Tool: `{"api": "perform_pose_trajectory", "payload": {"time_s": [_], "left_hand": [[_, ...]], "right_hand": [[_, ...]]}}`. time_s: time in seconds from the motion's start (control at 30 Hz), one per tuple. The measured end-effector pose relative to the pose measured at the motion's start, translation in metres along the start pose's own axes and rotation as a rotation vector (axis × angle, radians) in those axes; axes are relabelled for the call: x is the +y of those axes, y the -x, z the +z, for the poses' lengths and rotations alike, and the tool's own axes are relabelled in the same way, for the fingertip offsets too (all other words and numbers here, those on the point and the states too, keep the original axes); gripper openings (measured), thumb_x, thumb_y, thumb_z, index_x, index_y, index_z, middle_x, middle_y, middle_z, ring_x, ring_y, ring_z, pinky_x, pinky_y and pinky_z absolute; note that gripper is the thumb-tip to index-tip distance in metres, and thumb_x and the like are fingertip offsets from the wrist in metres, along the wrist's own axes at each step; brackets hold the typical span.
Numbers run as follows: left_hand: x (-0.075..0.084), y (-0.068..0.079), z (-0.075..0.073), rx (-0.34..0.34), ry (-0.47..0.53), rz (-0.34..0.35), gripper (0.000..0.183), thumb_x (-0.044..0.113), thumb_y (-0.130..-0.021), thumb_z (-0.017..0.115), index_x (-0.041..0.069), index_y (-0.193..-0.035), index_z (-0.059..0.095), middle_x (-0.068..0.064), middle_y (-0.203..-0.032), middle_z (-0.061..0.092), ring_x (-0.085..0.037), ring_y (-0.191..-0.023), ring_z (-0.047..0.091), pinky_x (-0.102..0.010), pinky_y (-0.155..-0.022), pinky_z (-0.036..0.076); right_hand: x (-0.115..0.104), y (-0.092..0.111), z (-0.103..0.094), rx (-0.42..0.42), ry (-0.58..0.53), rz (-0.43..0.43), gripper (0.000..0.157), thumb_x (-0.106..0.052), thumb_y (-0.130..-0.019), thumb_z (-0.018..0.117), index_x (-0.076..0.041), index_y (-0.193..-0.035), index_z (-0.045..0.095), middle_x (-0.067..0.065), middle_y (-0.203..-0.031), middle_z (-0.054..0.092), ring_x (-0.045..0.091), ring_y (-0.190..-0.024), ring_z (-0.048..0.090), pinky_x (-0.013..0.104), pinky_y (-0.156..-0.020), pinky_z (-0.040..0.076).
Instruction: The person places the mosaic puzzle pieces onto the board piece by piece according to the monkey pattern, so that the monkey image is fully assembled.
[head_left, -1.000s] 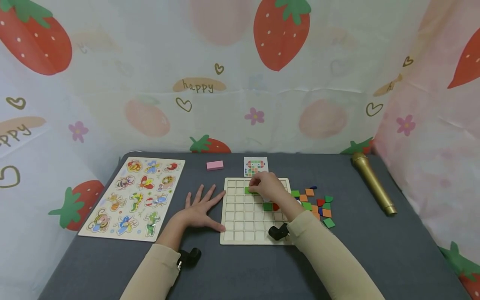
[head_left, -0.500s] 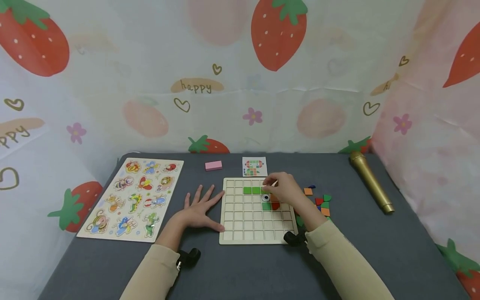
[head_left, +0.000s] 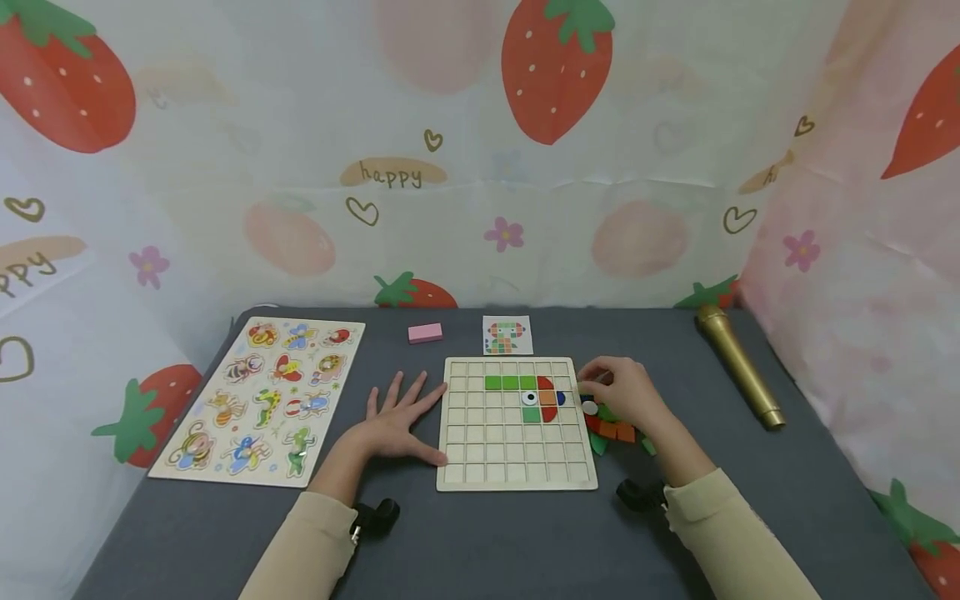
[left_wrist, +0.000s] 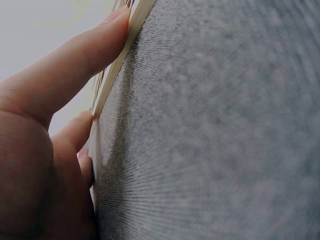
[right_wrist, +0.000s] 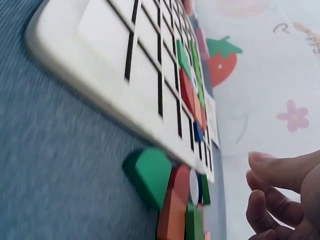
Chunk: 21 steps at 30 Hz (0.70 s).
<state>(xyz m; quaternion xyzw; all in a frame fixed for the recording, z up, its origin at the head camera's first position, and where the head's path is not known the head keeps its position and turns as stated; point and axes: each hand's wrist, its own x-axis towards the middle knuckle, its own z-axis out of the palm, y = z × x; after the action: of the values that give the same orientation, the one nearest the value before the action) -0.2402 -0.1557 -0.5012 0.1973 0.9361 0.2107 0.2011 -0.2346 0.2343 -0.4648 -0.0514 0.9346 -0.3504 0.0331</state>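
My left hand (head_left: 397, 427) lies with fingers spread, thumb and index fingertips at the left edge of the wooden grid board (head_left: 480, 477). In the left wrist view its fingertips touch the board's rim (left_wrist: 116, 67). Beyond the board's right edge, my right hand (head_left: 626, 392) hovers over the loose pieces. Its fingers bend loosely, with nothing seen between thumb and fingertips in the right wrist view. On the board sit a row of green tiles (head_left: 510, 382), an eye piece (head_left: 529, 398), a green tile below it (head_left: 531, 414), an orange tile (head_left: 548, 397), red rounded pieces (head_left: 549, 413) and a blue piece (head_left: 560, 398).
Loose coloured pieces (head_left: 617, 431) lie beside the board's right edge, partly under my right hand. A pattern card (head_left: 507, 335) and a pink block (head_left: 425, 333) lie behind the board. An insect picture board (head_left: 255, 417) is left; a gold microphone-shaped object (head_left: 738, 367) is right.
My right hand has moved right, off the board's green row to the loose pieces, uncovering the tiles beneath. The left hand stays at the board's edge.
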Motion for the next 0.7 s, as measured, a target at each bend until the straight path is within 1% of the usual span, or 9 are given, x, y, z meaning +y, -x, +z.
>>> {"api": "perform_pose_trajectory", "payload": {"time_s": [0.1,0.2,0.33,0.37,0.47,0.57,0.7], "left_hand": [[-0.001,0.001,-0.001,0.003,-0.002,-0.001,0.117,0.07,-0.069,0.079,0.036,-0.163,0.017,-0.004,-0.172,-0.003,-0.039,-0.154,-0.02,-0.07,-0.115,-0.014],[0.0,0.001,-0.001,0.002,0.0,-0.001,0.117,0.07,-0.07,0.079,0.036,-0.163,0.017,-0.005,-0.172,-0.003,-0.039,-0.154,-0.02,-0.07,-0.115,-0.014],[0.0,0.001,0.0,-0.001,0.003,-0.005,0.117,0.07,-0.07,0.079,0.037,-0.162,0.017,-0.004,-0.172,-0.003,-0.039,-0.154,-0.021,-0.07,-0.115,-0.014],[0.0,0.001,0.0,-0.001,0.004,-0.005,0.116,0.07,-0.07,0.079,0.037,-0.162,0.017,-0.004,-0.172,-0.003,-0.039,-0.154,-0.021,-0.07,-0.115,-0.014],[0.0,0.001,0.0,0.0,0.006,-0.002,0.116,0.07,-0.07,0.079,0.037,-0.162,0.017,-0.005,-0.172,-0.002,-0.039,-0.154,-0.02,-0.07,-0.115,-0.014],[0.0,0.001,0.0,0.002,0.0,-0.001,0.116,0.071,-0.069,0.079,0.037,-0.162,0.017,-0.004,-0.172,-0.002,-0.039,-0.154,-0.02,-0.07,-0.115,-0.014],[-0.001,0.001,0.001,0.004,-0.006,-0.003,0.117,0.072,-0.069,0.078,0.038,-0.162,0.017,-0.003,-0.172,-0.002,-0.039,-0.154,-0.021,-0.07,-0.115,-0.014]], "right_hand": [[0.011,0.004,-0.007,0.001,-0.012,0.005,0.018,-0.018,-0.097,0.069,-0.009,-0.112,0.074,0.009,-0.099,0.072,0.021,-0.081,0.065,0.032,-0.063,0.053],[0.021,0.009,-0.013,-0.001,-0.009,0.002,0.018,-0.016,-0.097,0.069,-0.007,-0.112,0.073,0.011,-0.099,0.072,0.021,-0.081,0.066,0.033,-0.065,0.054],[0.031,0.017,-0.022,-0.014,0.017,0.007,0.02,-0.014,-0.098,0.068,-0.006,-0.115,0.073,0.014,-0.107,0.072,0.024,-0.088,0.067,0.035,-0.069,0.054],[0.034,0.019,-0.023,-0.019,0.026,0.018,0.02,-0.014,-0.098,0.067,-0.007,-0.116,0.073,0.014,-0.108,0.071,0.024,-0.088,0.066,0.035,-0.069,0.053],[0.043,0.024,-0.027,-0.037,0.067,0.035,0.02,-0.011,-0.1,0.063,-0.006,-0.116,0.073,0.014,-0.105,0.072,0.023,-0.081,0.062,0.034,-0.064,0.049],[0.051,0.026,-0.029,-0.053,0.104,0.026,0.02,-0.01,-0.1,0.063,-0.005,-0.116,0.073,0.013,-0.1,0.071,0.02,-0.074,0.056,0.034,-0.061,0.045],[0.061,0.027,-0.029,-0.066,0.131,0.017,0.023,-0.013,-0.097,0.068,-0.006,-0.118,0.074,0.012,-0.1,0.067,0.02,-0.076,0.053,0.033,-0.064,0.043]]}}
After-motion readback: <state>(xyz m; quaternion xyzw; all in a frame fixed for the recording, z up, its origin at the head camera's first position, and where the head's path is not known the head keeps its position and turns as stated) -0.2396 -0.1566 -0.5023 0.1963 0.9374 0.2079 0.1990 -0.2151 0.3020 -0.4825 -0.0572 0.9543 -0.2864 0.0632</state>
